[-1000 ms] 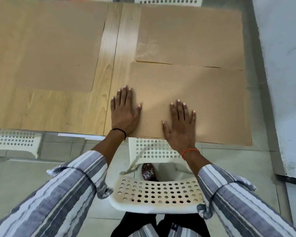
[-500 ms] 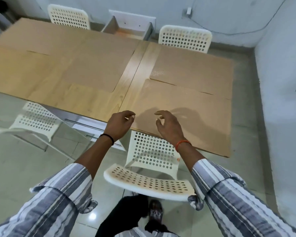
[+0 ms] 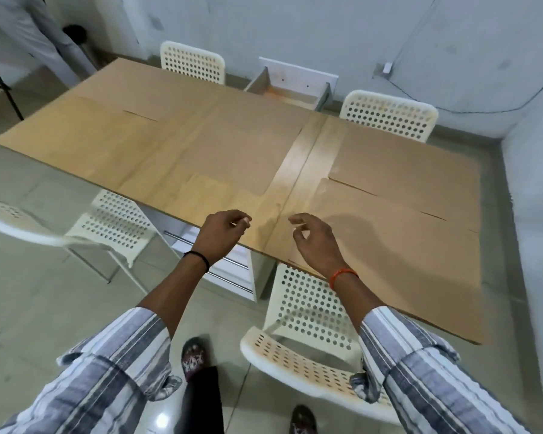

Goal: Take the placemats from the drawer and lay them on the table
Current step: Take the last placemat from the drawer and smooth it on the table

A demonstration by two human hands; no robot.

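Tan placemats (image 3: 398, 245), apparently thin, light and flexible, best lifted by an edge; left hand (image 3: 221, 234) and right hand (image 3: 315, 242) hover loosely curled, empty.

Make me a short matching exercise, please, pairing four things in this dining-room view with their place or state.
Things:
1. drawer
2. left hand
3. nearest placemat
4. right hand

Place or state:
A. lies flat on the table's near right part
B. wears a black wristband, holds nothing
C. pulled open at the table's far side
D. wears an orange wristband, holds nothing

Pairs: 1-C, 2-B, 3-A, 4-D
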